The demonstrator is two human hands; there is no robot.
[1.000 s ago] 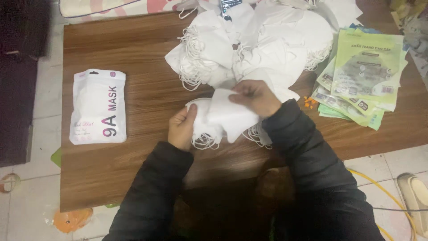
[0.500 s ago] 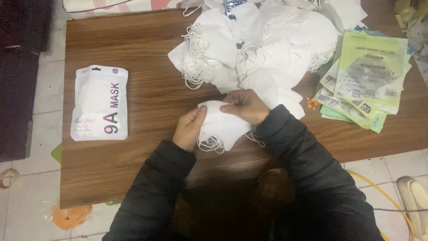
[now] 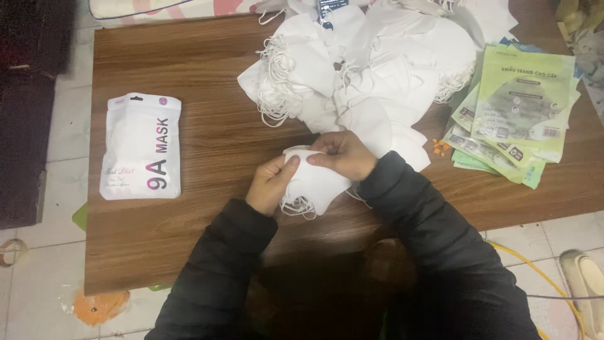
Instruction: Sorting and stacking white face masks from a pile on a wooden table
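Both my hands hold a small stack of white face masks [image 3: 314, 184] just above the wooden table [image 3: 207, 135]. My left hand [image 3: 270, 186] grips the stack's left edge, with the ear loops hanging below it. My right hand [image 3: 343, 154] pinches the top edge from the right. Behind the hands lies a large loose pile of white masks [image 3: 365, 69] with tangled ear loops. A sealed white mask pouch [image 3: 141, 146] lies flat on the table to the left.
A fanned stack of green mask pouches [image 3: 519, 113] lies at the table's right side, with small orange bits [image 3: 441, 148] beside it. A dark phone [image 3: 330, 7] sits at the far edge. A yellow cable [image 3: 535, 267] and a shoe [image 3: 585, 283] are on the tiled floor.
My hands have drawn the stack of masks together and squared it up, so it is now more compact. My right hand has shifted slightly left onto its top edge.
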